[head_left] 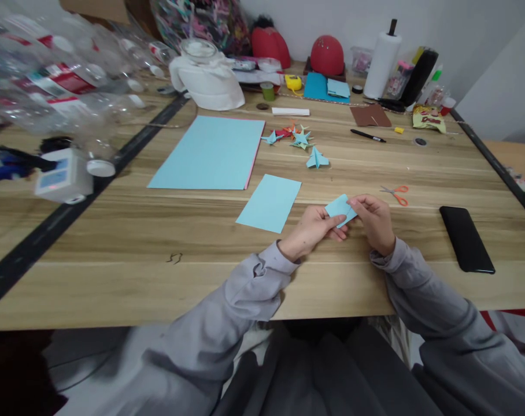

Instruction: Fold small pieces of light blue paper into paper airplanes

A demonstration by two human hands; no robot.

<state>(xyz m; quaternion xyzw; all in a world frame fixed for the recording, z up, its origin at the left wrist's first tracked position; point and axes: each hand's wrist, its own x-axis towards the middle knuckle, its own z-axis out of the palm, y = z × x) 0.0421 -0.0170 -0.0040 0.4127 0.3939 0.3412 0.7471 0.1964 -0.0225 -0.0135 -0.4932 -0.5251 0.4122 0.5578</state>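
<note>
Between my two hands is a small folded piece of light blue paper (337,206), held just above the wooden table. My left hand (317,228) grips its left and lower side, thumb on top and fingers underneath. The fingers of my right hand (372,216) pinch its right edge. Left of my hands lies a flat light blue sheet (270,203). Beyond it is a stack of larger blue sheets (210,153) with a pink edge. A folded blue paper plane (317,158) and several small folded paper figures (301,137) sit farther back.
Orange-handled scissors (399,195) lie right of my hands, with a black phone (467,239) farther right. A black pen (368,136) and brown paper (370,115) are behind. Plastic bottles (67,81) crowd the left, near a white box-shaped device (65,175). A paper towel roll (383,65) stands at the back.
</note>
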